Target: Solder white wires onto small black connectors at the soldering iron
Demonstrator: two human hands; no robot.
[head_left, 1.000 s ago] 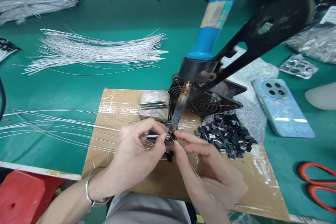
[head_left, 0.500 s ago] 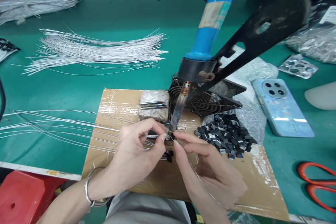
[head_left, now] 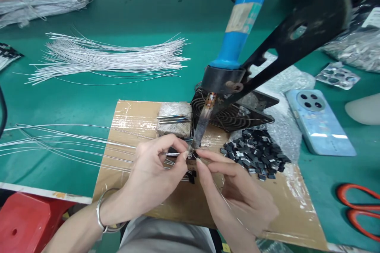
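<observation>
Thin wire (head_left: pixel 239 221) pinched by right hand (head_left: pixel 237 189), small piece (head_left: pixel 190 153) by left hand (head_left: pixel 156 170), blue soldering iron (head_left: pixel 233 47), its tape label (head_left: pixel 242 17) unreadable

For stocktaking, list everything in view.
Bench: one, green, underneath
Cardboard: one, brown, centre
Soldering iron: one, blue, over cardboard
Bracket: one, black, holding iron
Fan: one, black, behind iron
Bubble wrap: uncounted, clear, near fan
Block: one, grey, on cardboard
Rods: several, silver, on block
Small parts: uncountable, black, on cardboard
Wire bundles: at least two, white, upper left
Loose wires: several, white, left
Thin strand: one, silver, centre
Phone: one, blue, right
Blister pack: one, silver, right
Scissors: one, red-handled, lower right
Plastic bag: one, clear, right
Stool: one, red, left
Bracelet: one, silver, left
Left hand: one, bare, centre
Right hand: one, bare, centre
</observation>
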